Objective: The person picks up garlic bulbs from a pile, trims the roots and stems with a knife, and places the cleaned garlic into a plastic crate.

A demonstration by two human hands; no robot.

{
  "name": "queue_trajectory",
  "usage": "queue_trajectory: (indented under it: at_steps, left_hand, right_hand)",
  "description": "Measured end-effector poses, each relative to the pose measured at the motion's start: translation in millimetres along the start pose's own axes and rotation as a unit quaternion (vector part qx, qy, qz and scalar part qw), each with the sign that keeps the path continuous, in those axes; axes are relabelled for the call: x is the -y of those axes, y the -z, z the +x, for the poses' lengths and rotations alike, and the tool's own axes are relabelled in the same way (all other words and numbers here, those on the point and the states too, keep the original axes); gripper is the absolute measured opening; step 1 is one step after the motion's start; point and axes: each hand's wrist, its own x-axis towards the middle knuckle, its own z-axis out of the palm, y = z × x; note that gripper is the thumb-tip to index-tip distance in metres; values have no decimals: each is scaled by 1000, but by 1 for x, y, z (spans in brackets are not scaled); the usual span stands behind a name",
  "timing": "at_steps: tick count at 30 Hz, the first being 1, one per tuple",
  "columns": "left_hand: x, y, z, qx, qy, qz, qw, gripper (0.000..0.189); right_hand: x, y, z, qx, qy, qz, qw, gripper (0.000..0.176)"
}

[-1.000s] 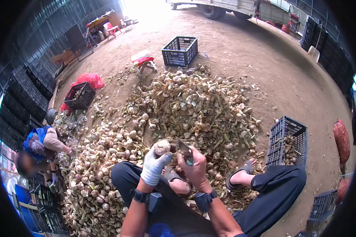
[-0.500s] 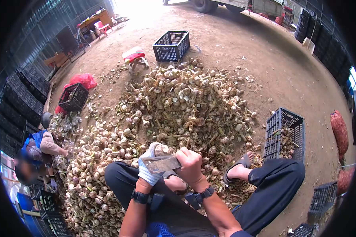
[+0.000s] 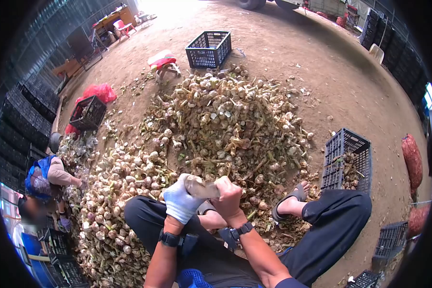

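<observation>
My left hand (image 3: 180, 200), in a white knit glove, is closed around a garlic bulb (image 3: 192, 183), whose top shows above the fingers. My bare right hand (image 3: 228, 196) grips a wide-bladed knife (image 3: 208, 191); the blade is blurred and points left, against or very near the bulb. The knife's handle is hidden in my fist. Beyond both hands rises a heap of untrimmed garlic (image 3: 235, 115) with stalks. On the left lies a spread of paler garlic bulbs (image 3: 110, 211), reaching to my knee.
A black crate (image 3: 208, 50) stands behind the heap. To the right, another crate (image 3: 326, 165) holds some stalky garlic. A co-worker (image 3: 50, 177) bends over at the left edge near a smaller crate (image 3: 88, 113). Red mesh sacks (image 3: 411, 161) lie far right.
The knife blade has turned from showing its broad face to a narrower, blurred view by the bulb. My left hand has rotated slightly, and the view has shifted a little.
</observation>
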Motion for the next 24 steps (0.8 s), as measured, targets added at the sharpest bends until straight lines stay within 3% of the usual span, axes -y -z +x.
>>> queue_trajectory:
  at_steps: [1, 3, 5, 6, 7, 9, 11, 13, 15, 16, 17, 19, 20, 21, 22, 23, 24]
  left_hand:
    - [-3, 0, 1, -19, 30, -13, 999, 38]
    - [5, -6, -3, -24, -10, -50, 998, 35]
    - [-2, -8, 0, -11, 2, -32, 999, 40]
    - [-4, -10, 0, -8, 3, -34, 999, 40]
    - [-7, -12, 5, 12, 19, -102, 994, 42]
    - [-9, -16, 7, 33, 36, -166, 985, 44]
    - [-6, -21, 8, 26, 38, -308, 950, 47]
    - [-13, -19, 9, 25, 25, -331, 943, 47]
    - [-20, -16, 6, 69, 89, -523, 845, 46]
    - [-28, -12, 5, 79, 110, -555, 821, 44]
    - [-28, -12, 6, 78, 110, -555, 821, 44]
    - [-28, -10, 8, 35, 26, -500, 865, 44]
    - [-27, -3, 10, 32, 44, -466, 883, 46]
    - [-30, 1, 10, 7, 26, -391, 920, 44]
    - [-24, 1, 14, -15, -51, -253, 966, 41]
    - [-18, 1, 16, -37, -128, -109, 985, 39]
    - [-18, -1, 15, -38, -128, -73, 988, 33]
  right_hand:
    - [-13, -4, -4, -2, -60, -55, 997, 19]
    - [-55, -8, -28, -47, -180, -96, 978, 17]
    - [-77, -9, -48, -74, -308, -17, 948, 18]
    - [-84, -10, -56, -48, -385, 74, 918, 8]
    - [-79, -8, -46, -55, -382, 72, 920, 8]
    - [-40, -7, -25, -93, -439, 332, 830, 14]
    - [-19, -8, -18, -39, -461, 474, 749, 13]
    - [0, 1, -13, 42, -427, 594, 681, 16]
    - [25, 15, -1, 63, -427, 636, 640, 20]
    - [29, 15, 0, 59, -391, 673, 625, 22]
    - [32, 17, 2, 59, -391, 673, 625, 22]
    - [36, 27, 12, 53, -448, 613, 649, 18]
    - [37, 31, 15, 25, -450, 630, 633, 14]
    - [20, 30, 10, 51, -419, 640, 642, 13]
    - [19, 35, 13, 48, -408, 604, 683, 12]
    - [18, 38, 18, 45, -395, 566, 722, 11]
    - [19, 41, 21, 46, -396, 564, 723, 11]
